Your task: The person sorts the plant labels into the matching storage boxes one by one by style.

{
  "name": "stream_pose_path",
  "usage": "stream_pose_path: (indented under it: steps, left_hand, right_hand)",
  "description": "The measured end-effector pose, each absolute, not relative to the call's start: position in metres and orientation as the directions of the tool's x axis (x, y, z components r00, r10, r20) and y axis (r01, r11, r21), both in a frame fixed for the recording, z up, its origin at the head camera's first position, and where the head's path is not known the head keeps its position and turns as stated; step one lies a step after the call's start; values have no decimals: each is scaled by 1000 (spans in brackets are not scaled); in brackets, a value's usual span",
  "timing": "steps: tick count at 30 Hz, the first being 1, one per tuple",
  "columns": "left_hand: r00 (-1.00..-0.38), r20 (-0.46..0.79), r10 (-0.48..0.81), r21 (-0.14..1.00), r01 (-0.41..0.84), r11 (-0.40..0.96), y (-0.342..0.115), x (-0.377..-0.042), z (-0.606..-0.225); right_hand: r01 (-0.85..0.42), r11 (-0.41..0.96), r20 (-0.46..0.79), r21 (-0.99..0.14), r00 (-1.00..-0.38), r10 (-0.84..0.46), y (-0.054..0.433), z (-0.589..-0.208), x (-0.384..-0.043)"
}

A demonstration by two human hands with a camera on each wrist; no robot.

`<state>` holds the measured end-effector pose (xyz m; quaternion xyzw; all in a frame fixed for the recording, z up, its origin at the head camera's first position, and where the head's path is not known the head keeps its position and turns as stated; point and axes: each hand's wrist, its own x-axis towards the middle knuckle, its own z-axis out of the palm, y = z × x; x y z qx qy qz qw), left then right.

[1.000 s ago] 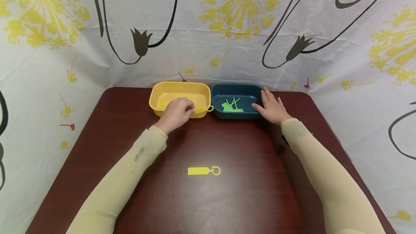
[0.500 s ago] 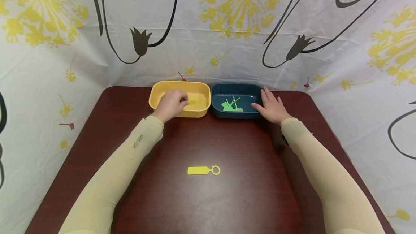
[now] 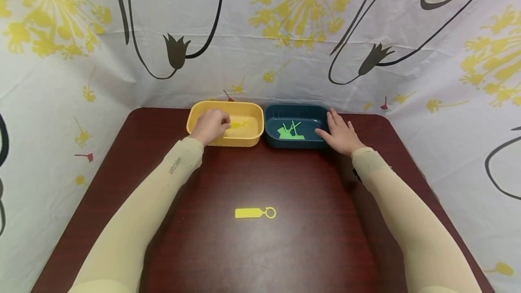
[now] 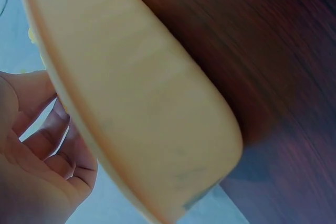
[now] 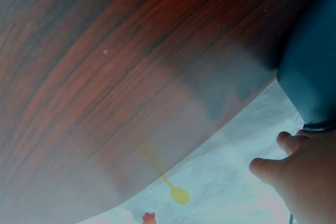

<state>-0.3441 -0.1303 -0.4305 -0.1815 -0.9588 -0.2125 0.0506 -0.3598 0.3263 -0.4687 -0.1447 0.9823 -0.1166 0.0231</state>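
My left hand [image 3: 210, 126] is over the left part of the yellow bin [image 3: 255, 141], its fingers curled in a pinch. From the fingertips a yellow loop tag [image 3: 236, 125] sticks out to the right, low over the bin's floor. The bin's outer wall [image 4: 136, 87] hides the pinched tag in the left wrist view. My right hand [image 3: 342, 135] rests on the right rim of the dark blue bin [image 3: 311, 144], fingers spread. Several green tags [image 3: 291, 134] lie in that bin. Another yellow loop tag [image 3: 249, 213] lies flat on the table, ring to the right.
Both bins stand side by side at the back of the dark red wooden table [image 3: 309, 243]. Behind and beside the table hangs a white cloth [image 3: 240, 67] printed with yellow flowers and black stems.
My left hand has moved left and a little back over the yellow bin, carrying the yellow loop tag with it. My right hand and the tag on the table have stayed put.
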Motion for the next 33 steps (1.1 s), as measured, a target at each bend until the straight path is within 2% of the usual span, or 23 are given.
stream_pose_path:
  steps: [18,33]
  left_hand:
    - [-953,104,283,403,301,864,-149,-364,-445]
    - [-954,-16,299,399,268,877,-155,-379,-451]
  right_hand:
    - [-281,930,-3,-236,-957,-290,326,-468,-360]
    - [-276,932,-6,-236,-958,-286,325,-467,-358]
